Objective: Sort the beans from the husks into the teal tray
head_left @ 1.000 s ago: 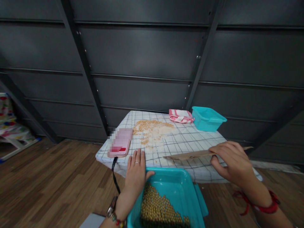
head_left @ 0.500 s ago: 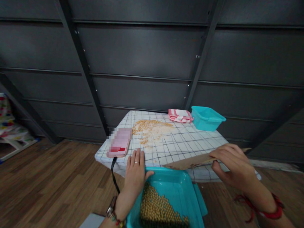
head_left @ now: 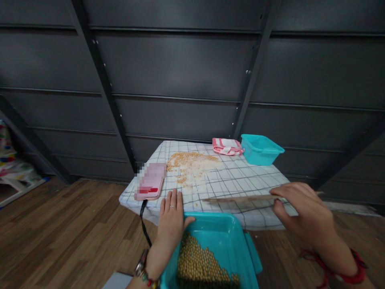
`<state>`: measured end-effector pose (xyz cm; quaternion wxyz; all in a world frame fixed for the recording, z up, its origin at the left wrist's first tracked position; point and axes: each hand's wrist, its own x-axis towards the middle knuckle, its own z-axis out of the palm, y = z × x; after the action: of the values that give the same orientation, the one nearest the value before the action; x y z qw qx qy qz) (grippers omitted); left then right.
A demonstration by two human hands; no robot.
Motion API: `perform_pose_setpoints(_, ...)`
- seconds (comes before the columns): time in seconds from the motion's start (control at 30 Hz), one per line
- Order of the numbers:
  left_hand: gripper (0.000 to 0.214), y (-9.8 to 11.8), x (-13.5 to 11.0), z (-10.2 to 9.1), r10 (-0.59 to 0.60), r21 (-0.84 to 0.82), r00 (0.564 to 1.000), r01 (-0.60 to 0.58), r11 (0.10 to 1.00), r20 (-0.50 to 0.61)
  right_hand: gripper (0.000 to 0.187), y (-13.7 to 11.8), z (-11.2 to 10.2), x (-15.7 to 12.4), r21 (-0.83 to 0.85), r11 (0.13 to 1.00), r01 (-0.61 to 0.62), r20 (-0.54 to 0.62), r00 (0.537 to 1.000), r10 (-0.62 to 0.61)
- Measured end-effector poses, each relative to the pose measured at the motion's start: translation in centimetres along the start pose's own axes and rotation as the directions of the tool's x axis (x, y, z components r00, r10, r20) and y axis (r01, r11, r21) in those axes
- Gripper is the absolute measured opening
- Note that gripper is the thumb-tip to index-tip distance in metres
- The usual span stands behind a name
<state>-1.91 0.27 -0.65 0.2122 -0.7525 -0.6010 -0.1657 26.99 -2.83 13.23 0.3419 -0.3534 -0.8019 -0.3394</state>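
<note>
My left hand (head_left: 171,220) lies flat, fingers stretched over the table's front edge, with its thumb resting on the rim of a teal plastic basin (head_left: 221,229). Round yellowish beans (head_left: 200,261) fill the near left part of the basin. In my right hand (head_left: 308,212), thumb and fingers pinch a thin strip of cardboard (head_left: 237,199), seen nearly edge-on above the cloth. Farther back, yellow beans (head_left: 186,158) lie spread on the checked tablecloth (head_left: 237,176), mixed with pale powder or crumbs.
A pink phone (head_left: 152,180) with a black strap (head_left: 143,224) lies at the table's left edge. At the back right are a folded red-and-white cloth (head_left: 227,147) and a smaller teal container (head_left: 261,151). A dark panelled wall (head_left: 180,64) stands behind the table.
The cardboard has risen slightly and turned more edge-on, while my right hand has shifted a little to the right. My left hand and the basin stay in place.
</note>
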Motion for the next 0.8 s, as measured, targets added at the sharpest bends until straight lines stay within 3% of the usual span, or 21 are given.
perform_pose_setpoints(0.23, 0.081, 0.2, 0.2, -0.5, -0.011, -0.012, 0.998, 0.012, 1.0, 0.06, 0.011, 0.3, 1.2, -0.5, -0.028, 0.999, 0.035, 0.071, 0.997, -0.033)
perform_pose_setpoints(0.57, 0.076, 0.1, 0.2, -0.4, -0.017, 0.008, 0.998, 0.017, 1.0, 0.06, 0.014, -1.0, -0.3, -0.2, 0.123, 0.992, 0.027, 0.106, 0.993, -0.04)
perform_pose_setpoints(0.8, 0.071, 0.0, 0.2, -0.4, -0.022, -0.018, 0.998, 0.023, 1.0, 0.05, 0.018, -1.2, -1.0, 0.2, 0.171, 0.985, 0.026, 0.051, 0.998, -0.036)
